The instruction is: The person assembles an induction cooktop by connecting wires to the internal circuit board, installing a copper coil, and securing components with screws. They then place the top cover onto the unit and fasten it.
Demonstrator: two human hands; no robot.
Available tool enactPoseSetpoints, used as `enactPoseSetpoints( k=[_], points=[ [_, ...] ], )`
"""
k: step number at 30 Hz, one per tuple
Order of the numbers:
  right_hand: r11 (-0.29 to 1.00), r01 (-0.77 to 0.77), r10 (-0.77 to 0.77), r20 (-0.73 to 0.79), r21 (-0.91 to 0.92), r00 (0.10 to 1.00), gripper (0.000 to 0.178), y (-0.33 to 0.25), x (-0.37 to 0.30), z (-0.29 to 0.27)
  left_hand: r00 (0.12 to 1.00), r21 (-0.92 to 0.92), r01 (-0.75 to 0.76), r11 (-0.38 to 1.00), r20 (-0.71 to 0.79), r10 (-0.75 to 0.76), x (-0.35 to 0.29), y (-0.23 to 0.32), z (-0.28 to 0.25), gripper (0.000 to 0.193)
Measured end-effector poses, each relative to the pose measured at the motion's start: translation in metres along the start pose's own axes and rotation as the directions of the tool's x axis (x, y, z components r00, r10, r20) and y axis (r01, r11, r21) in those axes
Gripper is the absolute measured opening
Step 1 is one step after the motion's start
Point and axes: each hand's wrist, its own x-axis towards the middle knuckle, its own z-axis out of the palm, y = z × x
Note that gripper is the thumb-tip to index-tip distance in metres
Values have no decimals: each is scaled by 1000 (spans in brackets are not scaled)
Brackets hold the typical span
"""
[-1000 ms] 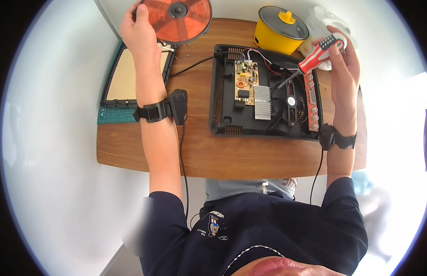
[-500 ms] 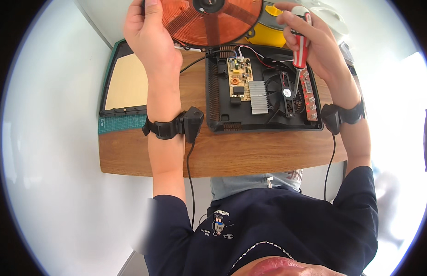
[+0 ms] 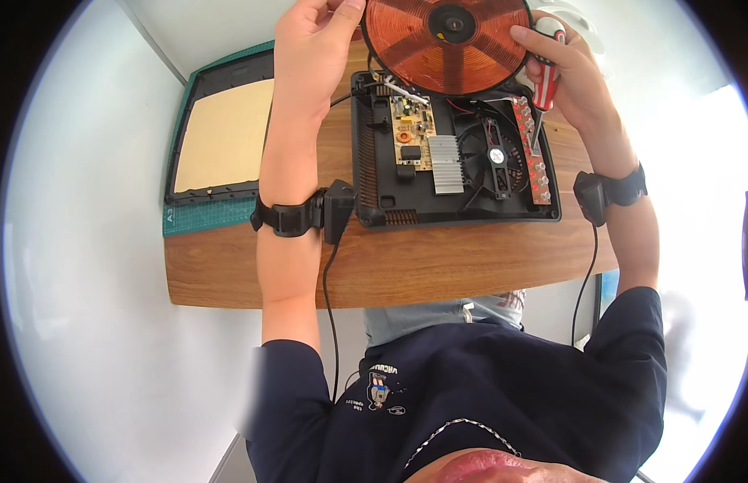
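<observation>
My left hand (image 3: 322, 32) grips the left rim of a round copper induction coil (image 3: 414, 60), raised over the far side of an opened induction cooker base (image 3: 374, 189). My right hand (image 3: 582, 80) is closed round a red and white screwdriver (image 3: 545, 88), its shaft pointing down. The right thumb also rests on the coil's right edge. Inside the black base are a tan circuit board (image 3: 425, 129), a silver heat sink (image 3: 446, 165), a black fan (image 3: 495, 157) and a strip board with red lights (image 3: 540, 189). The coil hides the base's far edge.
At the left, a black-framed cream panel (image 3: 225, 137) lies on a green cutting mat (image 3: 205, 219). The wooden table (image 3: 390, 270) carries everything. Cables hang from the black devices strapped to my left wrist (image 3: 338, 211) and right wrist (image 3: 590, 199).
The coil has moved right and a little nearer with my left hand. My right hand, still holding the screwdriver, has met the coil's right edge.
</observation>
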Motion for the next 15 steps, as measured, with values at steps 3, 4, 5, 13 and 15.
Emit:
enactPoseSetpoints(
  k=[3, 4, 5, 13, 15],
  points=[
    [1000, 5, -5, 1, -21, 1000, 18, 0, 0, -11, 997, 93, 74, 993, 32, -77, 0, -8, -4, 27],
    [1000, -19, 18, 28, 10, 999, 17, 0, 2, -19, 993, 52, 96, 994, 63, -99, 0, -8, -4, 27],
    [998, -43, 41, 55, 41, 998, 16, -1, 6, -28, 988, 11, 120, 993, 95, -120, 0, -8, -2, 28],
    [976, -130, 106, 137, 175, 985, 5, -19, -3, -16, 976, 59, 162, 985, 138, -169, -9, 1, 12, 34],
    [961, -231, 212, 129, 151, 969, 7, -12, -2, -22, 963, 72, 176, 982, 194, -187, -10, -3, 10, 36]
  ],
)
